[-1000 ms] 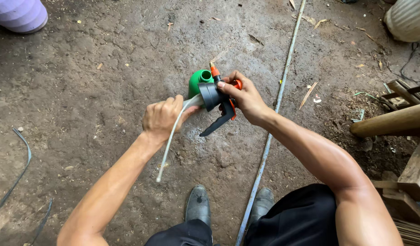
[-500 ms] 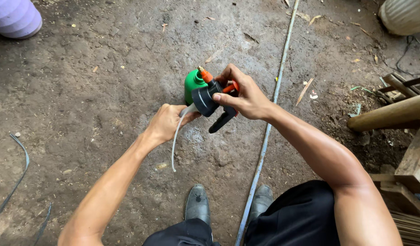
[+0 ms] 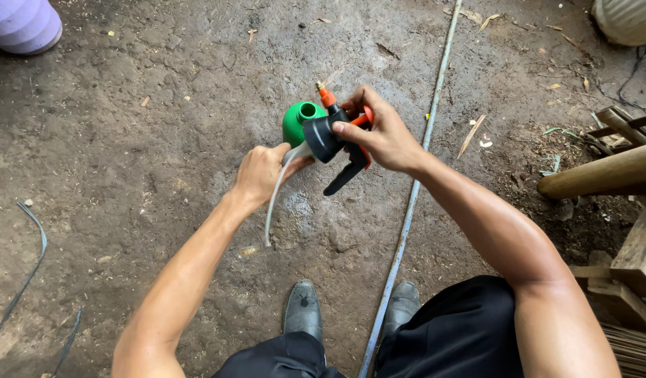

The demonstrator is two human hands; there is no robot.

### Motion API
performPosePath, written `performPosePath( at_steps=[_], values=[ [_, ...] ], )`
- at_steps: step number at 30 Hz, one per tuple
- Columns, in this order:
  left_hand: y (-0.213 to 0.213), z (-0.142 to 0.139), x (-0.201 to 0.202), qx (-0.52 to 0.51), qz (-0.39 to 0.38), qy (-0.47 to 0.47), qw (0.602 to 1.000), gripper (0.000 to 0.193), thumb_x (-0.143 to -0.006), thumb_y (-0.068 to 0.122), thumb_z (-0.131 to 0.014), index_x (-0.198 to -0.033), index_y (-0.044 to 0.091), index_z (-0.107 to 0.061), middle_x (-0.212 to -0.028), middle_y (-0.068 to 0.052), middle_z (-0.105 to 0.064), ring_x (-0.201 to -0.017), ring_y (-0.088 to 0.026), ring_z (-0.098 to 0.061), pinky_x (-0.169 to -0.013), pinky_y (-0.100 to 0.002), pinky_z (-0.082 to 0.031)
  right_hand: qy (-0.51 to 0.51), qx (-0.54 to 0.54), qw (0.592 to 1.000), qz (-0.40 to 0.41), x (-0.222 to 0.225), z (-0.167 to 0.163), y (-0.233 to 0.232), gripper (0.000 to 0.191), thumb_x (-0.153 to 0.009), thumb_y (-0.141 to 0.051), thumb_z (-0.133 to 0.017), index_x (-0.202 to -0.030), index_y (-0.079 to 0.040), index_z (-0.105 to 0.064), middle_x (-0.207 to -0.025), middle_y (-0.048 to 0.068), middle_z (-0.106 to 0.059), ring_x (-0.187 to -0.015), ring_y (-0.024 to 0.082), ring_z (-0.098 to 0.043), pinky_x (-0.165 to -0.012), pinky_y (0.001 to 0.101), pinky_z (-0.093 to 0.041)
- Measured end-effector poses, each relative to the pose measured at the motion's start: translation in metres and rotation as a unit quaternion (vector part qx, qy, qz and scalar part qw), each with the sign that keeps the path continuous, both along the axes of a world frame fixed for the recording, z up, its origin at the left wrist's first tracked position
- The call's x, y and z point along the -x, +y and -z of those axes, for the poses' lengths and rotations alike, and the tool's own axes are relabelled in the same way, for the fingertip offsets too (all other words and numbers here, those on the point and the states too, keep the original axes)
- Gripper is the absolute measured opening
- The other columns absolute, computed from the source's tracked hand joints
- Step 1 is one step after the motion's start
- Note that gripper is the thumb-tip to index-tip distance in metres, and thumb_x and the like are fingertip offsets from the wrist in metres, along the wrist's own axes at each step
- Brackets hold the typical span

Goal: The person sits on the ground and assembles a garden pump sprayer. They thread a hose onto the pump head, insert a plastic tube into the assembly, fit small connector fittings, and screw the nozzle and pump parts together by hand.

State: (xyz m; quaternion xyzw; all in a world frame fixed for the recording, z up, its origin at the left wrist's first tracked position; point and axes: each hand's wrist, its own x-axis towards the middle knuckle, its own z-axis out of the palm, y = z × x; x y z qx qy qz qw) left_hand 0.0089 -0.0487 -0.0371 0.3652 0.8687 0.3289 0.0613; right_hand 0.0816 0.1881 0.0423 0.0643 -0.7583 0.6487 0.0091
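Compared with a second ago: sprayer head (image 3: 337,136) now lifted clear of green bottle (image 3: 297,120), bottle mouth open and visible; white dip tube (image 3: 277,192) drawn further out, bending down and left toward the ground. Suggests head is unscrewed and fully separated from bottle. View also shifted slightly nearer.

Right hand (image 3: 382,136): fingers wrapped closed around sprayer head, thumb over grey collar, orange nozzle pointing up and far, black trigger hanging below. Left hand (image 3: 261,173): fingers curled shut on upper part of dip tube, just beside the collar. Bottle standing on ground beyond and between both hands, touching neither as far as can be told.

Surface: bare packed dirt floor (image 3: 162,126), scattered chips and dry leaves. Thin pale pipe (image 3: 414,203) running near to far, right of centre, passing between two dark shoes (image 3: 303,308). Purple ribbed container (image 3: 22,24) far left. Wooden pole (image 3: 603,175) and planks at right edge. Dark cable (image 3: 29,266) on ground near left.
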Motion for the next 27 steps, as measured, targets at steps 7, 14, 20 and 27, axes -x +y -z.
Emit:
performPosePath(
  at_steps=[7, 14, 20, 27],
  values=[
    [-0.009, -0.02, -0.005, -0.255, 0.011, -0.305, 0.917, 0.029, -0.096, 0.013, -0.071, -0.121, 0.001, -0.065, -0.094, -0.007, -0.07, -0.075, -0.01, -0.064, -0.062, -0.025, -0.055, -0.046, 0.168, 0.983, 0.051, 0.019, -0.005, 0.061, 0.029, -0.096, -0.025, -0.07, -0.115, -0.013, -0.051, -0.1, 0.007, -0.064, -0.076, 0.016, -0.069, -0.056, 0.0291, -0.057],
    [0.005, -0.041, -0.056, -0.418, 0.034, -0.147, 0.896, 0.048, -0.095, -0.001, -0.073, -0.138, 0.0, -0.053, -0.101, -0.006, -0.07, -0.093, -0.01, -0.071, -0.079, -0.024, -0.063, -0.077, 0.294, 0.952, 0.033, 0.018, 0.017, 0.07, 0.025, -0.101, -0.034, -0.061, -0.115, -0.015, -0.051, -0.096, 0.004, -0.064, -0.076, 0.013, -0.066, -0.057, 0.0279, -0.054],
    [0.014, -0.043, -0.049, -0.475, -0.044, -0.147, 0.867, 0.029, -0.096, 0.006, -0.072, -0.123, 0.001, -0.063, -0.103, -0.007, -0.071, -0.083, -0.014, -0.071, -0.07, -0.03, -0.062, -0.073, 0.279, 0.944, 0.158, 0.012, 0.013, 0.047, 0.029, -0.104, -0.041, -0.049, -0.11, -0.013, -0.054, -0.085, 0.005, -0.063, -0.062, 0.015, -0.064, -0.05, 0.0313, -0.055],
    [0.012, -0.031, -0.006, -0.713, 0.032, -0.394, 0.579, 0.028, -0.109, 0.034, -0.056, -0.109, 0.006, -0.058, -0.101, -0.009, -0.059, -0.102, -0.024, -0.061, -0.104, -0.045, -0.05, 0.059, -0.009, 0.994, 0.088, -0.028, 0.053, -0.021, 0.027, -0.117, -0.031, -0.043, -0.106, -0.007, -0.049, -0.086, -0.002, -0.052, -0.072, 0.007, -0.054, -0.058, 0.0237, -0.05]
  ],
)
